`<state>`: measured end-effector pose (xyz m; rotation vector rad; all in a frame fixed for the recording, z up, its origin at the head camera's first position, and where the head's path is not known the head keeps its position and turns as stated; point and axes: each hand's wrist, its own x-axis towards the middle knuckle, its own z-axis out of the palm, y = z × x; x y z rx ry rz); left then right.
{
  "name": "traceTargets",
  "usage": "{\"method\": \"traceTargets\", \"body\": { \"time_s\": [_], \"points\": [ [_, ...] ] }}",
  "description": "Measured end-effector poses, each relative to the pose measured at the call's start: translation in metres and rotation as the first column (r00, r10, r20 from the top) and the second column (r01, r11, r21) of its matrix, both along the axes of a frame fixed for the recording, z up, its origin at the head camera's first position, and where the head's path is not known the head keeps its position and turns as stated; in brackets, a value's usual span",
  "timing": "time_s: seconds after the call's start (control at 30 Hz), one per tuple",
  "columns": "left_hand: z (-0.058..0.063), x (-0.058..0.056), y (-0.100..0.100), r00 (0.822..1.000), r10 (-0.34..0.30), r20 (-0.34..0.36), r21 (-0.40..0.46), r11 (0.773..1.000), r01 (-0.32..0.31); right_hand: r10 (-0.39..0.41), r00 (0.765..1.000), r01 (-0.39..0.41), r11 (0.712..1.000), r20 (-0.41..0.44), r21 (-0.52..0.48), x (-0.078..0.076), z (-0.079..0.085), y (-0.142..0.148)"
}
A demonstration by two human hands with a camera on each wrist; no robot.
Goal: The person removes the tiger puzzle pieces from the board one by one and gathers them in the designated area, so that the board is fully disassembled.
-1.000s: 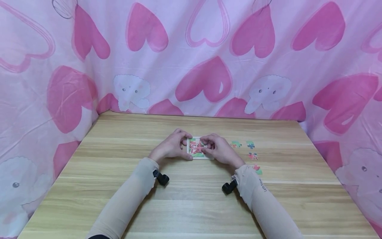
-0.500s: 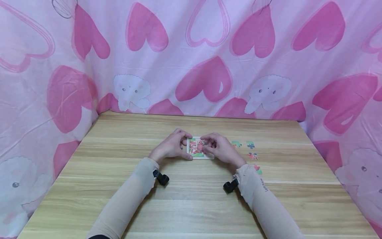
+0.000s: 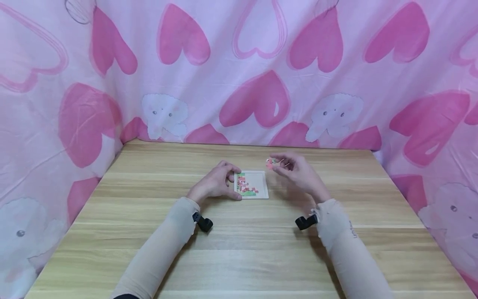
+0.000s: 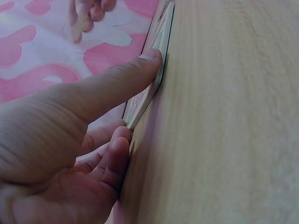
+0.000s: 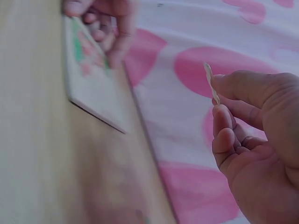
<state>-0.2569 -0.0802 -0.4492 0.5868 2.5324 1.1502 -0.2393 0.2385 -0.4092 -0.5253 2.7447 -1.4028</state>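
Observation:
A flat puzzle tray (image 3: 262,185) with a pale rim lies on the table, its left part filled with joined pink and green pieces. My left hand (image 3: 214,182) grips its left end, thumb at the near edge and fingers at the far edge. In the left wrist view the thumb presses along the tray's edge (image 4: 161,70). To the right of the tray and raised, my right hand (image 3: 296,172) pinches a pink and green puzzle piece (image 3: 270,163) between thumb and fingers. The right wrist view shows that puzzle piece (image 5: 211,84) edge-on.
The wooden table (image 3: 231,249) reaches back to a pink curtain (image 3: 254,99) with hearts, which also hangs at both sides. My right hand and forearm cover the spot where several loose pieces lay.
My right hand has lifted away from the tray, moving right and back with a puzzle piece, which uncovers the tray's bare right part. The left hand keeps its place.

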Motion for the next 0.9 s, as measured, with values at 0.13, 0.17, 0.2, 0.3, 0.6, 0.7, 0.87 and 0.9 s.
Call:
{"method": "traceTargets", "body": {
  "time_s": [0.13, 0.17, 0.2, 0.3, 0.6, 0.7, 0.87, 0.9],
  "points": [
    [-0.002, 0.000, 0.001, 1.000, 0.002, 0.003, 0.007, 1.000, -0.002, -0.005, 0.998, 0.005, 1.000, -0.059, -0.004, 0.002, 0.012, 0.019],
    [-0.002, 0.000, 0.000, 1.000, 0.004, 0.004, 0.007, 1.000, -0.004, -0.005, 0.997, 0.005, 1.000, -0.071, 0.003, 0.004, 0.015, 0.023],
    [-0.002, 0.000, 0.000, 1.000, 0.006, 0.004, 0.007, 1.000, -0.006, -0.005, 0.997, 0.006, 1.000, -0.082, 0.008, 0.005, 0.017, 0.027],
    [-0.002, -0.001, 0.000, 1.000, 0.008, 0.006, 0.009, 1.000, -0.008, -0.008, 0.996, 0.010, 1.000, -0.089, 0.021, 0.011, 0.021, 0.038],
    [0.001, 0.002, 0.001, 1.000, 0.006, 0.001, 0.002, 1.000, -0.006, -0.060, 0.997, 0.065, 0.993, -0.053, 0.095, 0.030, 0.006, 0.076],
    [0.001, 0.003, 0.001, 1.000, 0.002, 0.001, -0.005, 1.000, -0.002, -0.043, 0.999, 0.045, 0.994, -0.029, 0.099, 0.036, -0.006, 0.084],
    [0.002, 0.003, 0.002, 1.000, 0.008, -0.005, -0.006, 1.000, -0.008, -0.025, 0.998, 0.019, 0.993, 0.053, 0.114, 0.039, -0.021, 0.091],
    [0.002, 0.004, 0.003, 1.000, 0.008, -0.007, -0.003, 1.000, -0.008, -0.024, 0.997, 0.015, 0.993, 0.070, 0.118, 0.039, -0.023, 0.092]
  ]
}}
